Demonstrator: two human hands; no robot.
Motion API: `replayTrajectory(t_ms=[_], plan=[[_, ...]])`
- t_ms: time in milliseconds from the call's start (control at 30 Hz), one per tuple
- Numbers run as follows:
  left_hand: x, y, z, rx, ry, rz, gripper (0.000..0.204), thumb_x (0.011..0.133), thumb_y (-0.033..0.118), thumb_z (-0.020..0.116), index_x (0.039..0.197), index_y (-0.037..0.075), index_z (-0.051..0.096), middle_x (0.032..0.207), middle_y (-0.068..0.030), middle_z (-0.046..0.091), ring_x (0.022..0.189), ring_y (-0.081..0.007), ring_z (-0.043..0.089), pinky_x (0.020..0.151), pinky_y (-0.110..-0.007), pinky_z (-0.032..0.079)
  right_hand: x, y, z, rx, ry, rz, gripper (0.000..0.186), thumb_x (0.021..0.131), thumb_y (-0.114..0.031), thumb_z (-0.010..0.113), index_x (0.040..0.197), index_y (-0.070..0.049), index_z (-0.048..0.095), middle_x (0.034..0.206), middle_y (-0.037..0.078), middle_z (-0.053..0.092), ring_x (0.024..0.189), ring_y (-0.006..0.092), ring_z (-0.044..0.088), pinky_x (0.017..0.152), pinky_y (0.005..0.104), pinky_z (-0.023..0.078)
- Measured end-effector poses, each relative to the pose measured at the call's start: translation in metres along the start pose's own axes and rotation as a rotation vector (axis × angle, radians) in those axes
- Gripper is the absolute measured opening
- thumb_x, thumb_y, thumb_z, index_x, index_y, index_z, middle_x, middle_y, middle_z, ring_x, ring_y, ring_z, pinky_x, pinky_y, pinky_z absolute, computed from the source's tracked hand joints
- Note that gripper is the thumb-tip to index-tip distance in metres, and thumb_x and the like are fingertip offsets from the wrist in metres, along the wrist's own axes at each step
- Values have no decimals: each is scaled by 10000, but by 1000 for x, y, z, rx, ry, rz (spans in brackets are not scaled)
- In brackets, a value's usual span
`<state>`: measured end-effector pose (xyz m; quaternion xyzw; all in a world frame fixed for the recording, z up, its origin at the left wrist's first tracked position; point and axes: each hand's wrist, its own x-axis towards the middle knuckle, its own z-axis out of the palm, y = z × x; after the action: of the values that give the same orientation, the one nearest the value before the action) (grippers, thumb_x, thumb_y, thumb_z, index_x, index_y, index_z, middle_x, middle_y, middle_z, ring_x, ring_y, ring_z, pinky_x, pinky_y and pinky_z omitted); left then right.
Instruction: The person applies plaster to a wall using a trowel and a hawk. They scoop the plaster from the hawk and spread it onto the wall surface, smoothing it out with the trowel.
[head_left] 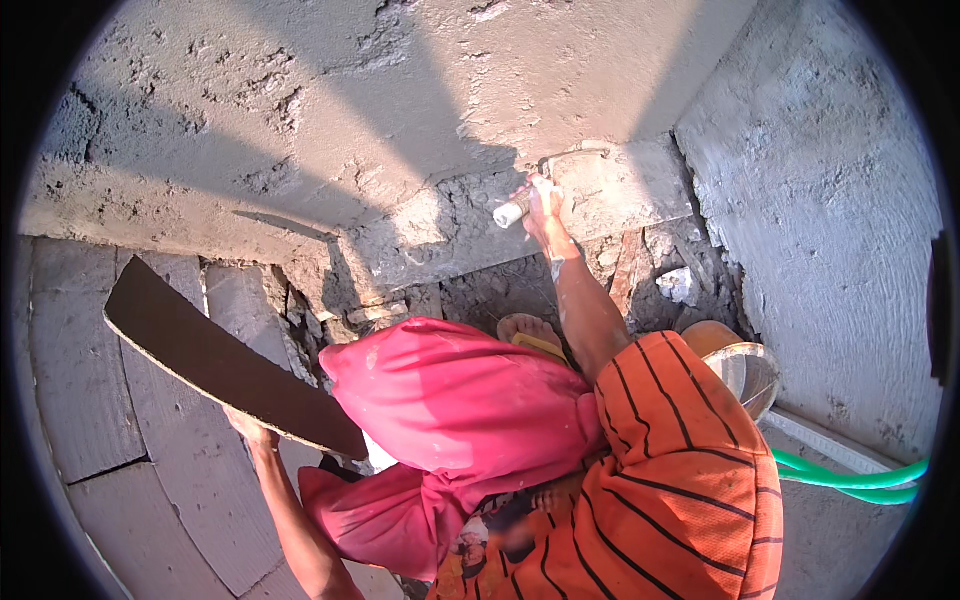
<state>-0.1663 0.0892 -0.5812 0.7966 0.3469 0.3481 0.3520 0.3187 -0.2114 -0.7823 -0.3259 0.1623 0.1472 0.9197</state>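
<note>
My left hand [250, 428] holds a long dark board [230, 360] by its lower edge. The board slants beside my left knee, its pale rough rim toward me, and most of my fingers are hidden behind it. Farther off, my right hand [545, 208] is closed around a hand tool with a pale round handle [510, 214]. It works low against the plastered wall [440, 100], at a rough ledge [440, 230] along the wall's foot. The tool's working end cannot be made out. Pale mortar smears mark my right hand and forearm.
Grey planks or slabs [170, 420] lie on the left. Rubble [500, 295] fills the gap below the ledge. On the right stand a grey side wall [820, 200], an orange-yellow container [710, 340] with a clear round rim, and a green hose [850, 480].
</note>
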Motion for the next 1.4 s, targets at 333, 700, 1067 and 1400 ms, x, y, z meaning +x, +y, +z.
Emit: replayTrajectory(t_ms=[333, 700, 1067, 1400], plan=[[7, 12, 3, -183, 20, -183, 338, 940, 323, 499, 1117, 38, 539, 934, -42, 603, 777, -160, 606, 650, -310, 533, -13, -10, 45, -26, -47, 78, 84, 863, -82, 568, 915, -54, 508, 762, 68, 546, 591, 196, 574, 494, 349, 503], [14, 12, 16, -188, -74, -148, 334, 955, 329, 451, 1091, 38, 541, 933, -49, 601, 766, -161, 611, 624, -309, 533, -93, -32, 143, -301, -90, -311, 287, 840, -64, 605, 1028, -50, 388, 773, 68, 549, 603, 167, 573, 509, 297, 503], [8, -10, 12, -148, -11, -117, 351, 963, 334, 443, 1125, 33, 523, 939, -50, 590, 777, -161, 599, 650, -302, 521, 17, -52, -45, 42, 156, 68, 120, 892, -210, 486, 822, -115, 504, 627, 37, 462, 513, 197, 469, 492, 369, 480], [14, -5, 26, 89, 105, 65, 361, 959, 343, 439, 1077, 25, 563, 865, -35, 602, 731, -165, 603, 623, -296, 509, -11, -41, 62, -106, 4, -123, 52, 895, -76, 529, 926, -65, 490, 840, 72, 551, 567, 188, 555, 487, 333, 487]])
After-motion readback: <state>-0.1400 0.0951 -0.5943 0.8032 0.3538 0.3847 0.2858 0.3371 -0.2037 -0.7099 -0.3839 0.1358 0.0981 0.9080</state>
